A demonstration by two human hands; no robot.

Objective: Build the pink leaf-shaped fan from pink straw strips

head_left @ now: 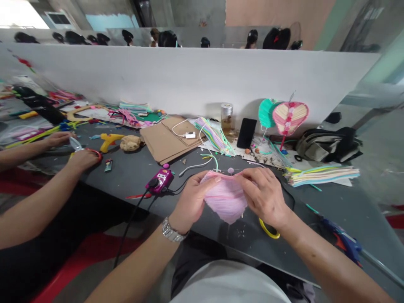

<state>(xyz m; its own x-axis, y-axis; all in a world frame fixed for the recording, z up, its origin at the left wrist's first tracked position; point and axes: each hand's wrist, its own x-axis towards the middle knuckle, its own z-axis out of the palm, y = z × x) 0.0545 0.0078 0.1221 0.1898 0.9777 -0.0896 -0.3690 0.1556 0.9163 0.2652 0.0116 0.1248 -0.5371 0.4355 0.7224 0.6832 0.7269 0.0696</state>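
Note:
A pink, heart-like panel of fuzzy pipe cleaners (pixel 225 202) hangs above the table's front edge between my two hands. My left hand (pixel 191 198), with a metal watch above the wrist, pinches its upper left side, thumb on the front. At the upper right edge, the fingertips of my right hand (pixel 263 191) are pressed together on the pink rim. What lies under those fingertips is hidden. Partly beneath my right wrist is a yellow loop handle (pixel 268 229). A small lilac piece (pixel 230 170) lies just behind the panel.
A purple power socket (pixel 160 181) with cables sits left, near cardboard sheets (pixel 170 136). Pipe-cleaner bundles (pixel 322 174), a phone (pixel 246 133), a jar (pixel 226 115) and a pink heart-shaped fan (pixel 290 118) stand or lie behind. A blue glue gun (pixel 342 240) is right; a co-worker's hands hold scissors (pixel 77 147).

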